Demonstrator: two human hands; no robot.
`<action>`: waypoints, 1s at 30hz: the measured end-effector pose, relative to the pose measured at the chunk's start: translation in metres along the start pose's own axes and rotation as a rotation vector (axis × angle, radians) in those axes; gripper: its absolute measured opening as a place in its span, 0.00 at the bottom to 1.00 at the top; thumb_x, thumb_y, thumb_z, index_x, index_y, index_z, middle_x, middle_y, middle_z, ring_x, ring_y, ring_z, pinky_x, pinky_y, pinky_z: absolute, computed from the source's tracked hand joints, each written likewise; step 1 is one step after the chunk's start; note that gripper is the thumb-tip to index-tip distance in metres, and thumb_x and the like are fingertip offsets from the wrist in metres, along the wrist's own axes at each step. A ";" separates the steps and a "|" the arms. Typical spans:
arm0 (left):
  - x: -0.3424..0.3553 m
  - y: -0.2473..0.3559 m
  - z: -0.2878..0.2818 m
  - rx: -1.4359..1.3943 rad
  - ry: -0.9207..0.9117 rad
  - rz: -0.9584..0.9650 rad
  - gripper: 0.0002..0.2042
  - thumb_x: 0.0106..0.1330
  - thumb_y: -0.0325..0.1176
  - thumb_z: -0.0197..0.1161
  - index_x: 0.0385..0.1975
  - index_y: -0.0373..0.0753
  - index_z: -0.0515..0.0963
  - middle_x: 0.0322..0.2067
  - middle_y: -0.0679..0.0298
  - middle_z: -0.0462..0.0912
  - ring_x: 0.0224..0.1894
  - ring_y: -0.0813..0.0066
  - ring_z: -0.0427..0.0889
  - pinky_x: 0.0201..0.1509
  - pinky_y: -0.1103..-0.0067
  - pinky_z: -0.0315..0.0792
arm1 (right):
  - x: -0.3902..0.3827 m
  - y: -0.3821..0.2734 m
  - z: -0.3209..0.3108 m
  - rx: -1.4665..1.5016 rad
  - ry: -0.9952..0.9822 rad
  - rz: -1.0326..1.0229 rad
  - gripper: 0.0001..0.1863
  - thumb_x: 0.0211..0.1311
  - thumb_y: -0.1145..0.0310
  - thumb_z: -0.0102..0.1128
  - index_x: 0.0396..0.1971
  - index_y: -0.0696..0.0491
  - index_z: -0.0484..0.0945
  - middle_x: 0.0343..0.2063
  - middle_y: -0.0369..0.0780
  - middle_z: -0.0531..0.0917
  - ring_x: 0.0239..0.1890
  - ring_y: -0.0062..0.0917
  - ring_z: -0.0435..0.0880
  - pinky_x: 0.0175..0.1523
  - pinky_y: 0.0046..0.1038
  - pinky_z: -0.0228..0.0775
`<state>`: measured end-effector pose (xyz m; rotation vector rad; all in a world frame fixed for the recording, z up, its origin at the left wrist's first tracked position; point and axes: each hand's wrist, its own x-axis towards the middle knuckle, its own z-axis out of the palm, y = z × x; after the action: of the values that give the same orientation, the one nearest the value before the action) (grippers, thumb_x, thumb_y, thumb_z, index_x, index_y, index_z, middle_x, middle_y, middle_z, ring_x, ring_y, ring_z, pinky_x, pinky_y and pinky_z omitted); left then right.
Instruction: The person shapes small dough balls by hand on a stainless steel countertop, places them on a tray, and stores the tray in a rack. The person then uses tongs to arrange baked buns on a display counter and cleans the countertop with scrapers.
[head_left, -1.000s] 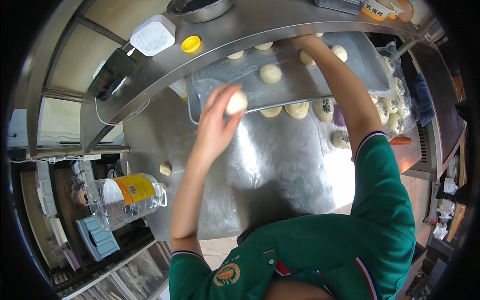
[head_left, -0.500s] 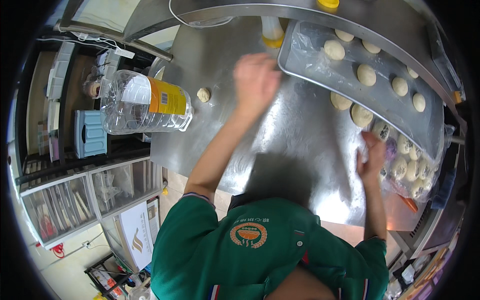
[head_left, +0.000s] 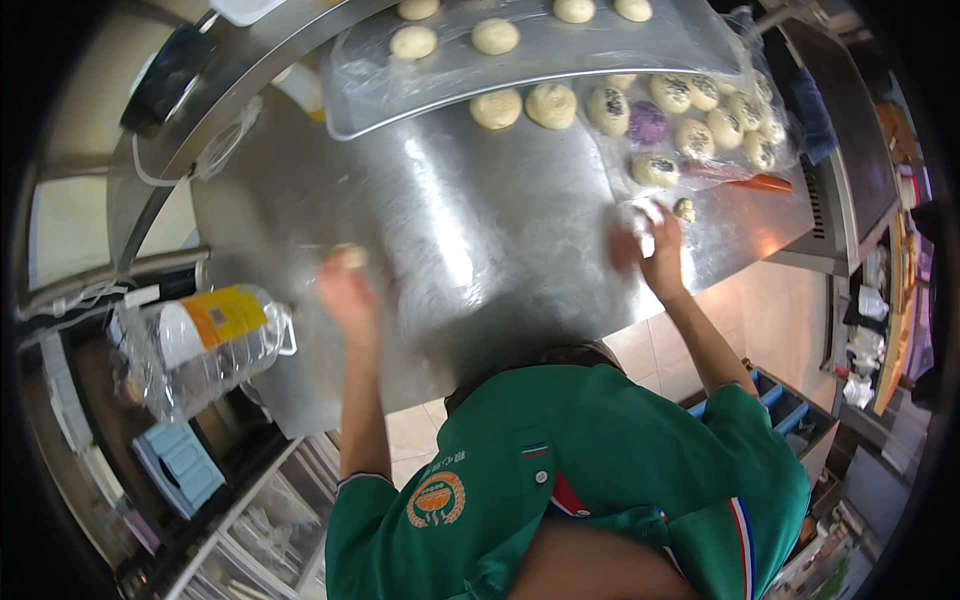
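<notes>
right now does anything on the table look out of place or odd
Two things, mildly: one purple ball sits among pale dough rounds, many dark-topped, so its colour stands out; and a small dough scrap lies apart near the right hand, far smaller than those rounds.

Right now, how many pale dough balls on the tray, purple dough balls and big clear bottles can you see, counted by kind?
Pale dough balls on the tray, in view: 5
Purple dough ball: 1
Big clear bottle: 1
Total: 7
</notes>
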<state>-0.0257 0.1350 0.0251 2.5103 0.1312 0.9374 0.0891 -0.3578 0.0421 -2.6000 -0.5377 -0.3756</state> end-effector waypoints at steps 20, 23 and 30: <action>-0.107 0.047 -0.063 0.096 -0.219 -0.410 0.33 0.62 0.34 0.64 0.66 0.28 0.62 0.68 0.42 0.61 0.70 0.43 0.60 0.73 0.54 0.53 | 0.036 -0.261 0.165 0.748 -0.284 -0.452 0.13 0.60 0.80 0.57 0.45 0.58 0.79 0.49 0.45 0.80 0.51 0.44 0.78 0.55 0.37 0.72; -0.111 0.004 -0.081 0.299 -0.312 -0.416 0.37 0.65 0.46 0.63 0.68 0.29 0.60 0.70 0.47 0.60 0.72 0.45 0.57 0.75 0.50 0.45 | 0.030 -0.273 0.160 0.633 -0.320 -0.567 0.15 0.61 0.79 0.58 0.48 0.57 0.78 0.53 0.47 0.78 0.56 0.45 0.76 0.59 0.39 0.71; -0.086 0.020 -0.036 0.125 -0.494 -0.169 0.40 0.62 0.52 0.64 0.69 0.34 0.61 0.72 0.57 0.60 0.73 0.50 0.55 0.73 0.42 0.42 | 0.017 -0.264 0.167 0.573 -0.532 -0.522 0.21 0.62 0.77 0.58 0.57 0.57 0.74 0.65 0.48 0.69 0.68 0.47 0.66 0.69 0.43 0.62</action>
<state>-0.1158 0.1100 0.0062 2.7118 0.2448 0.2336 0.0188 -0.0551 0.0038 -1.9525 -1.2969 0.2990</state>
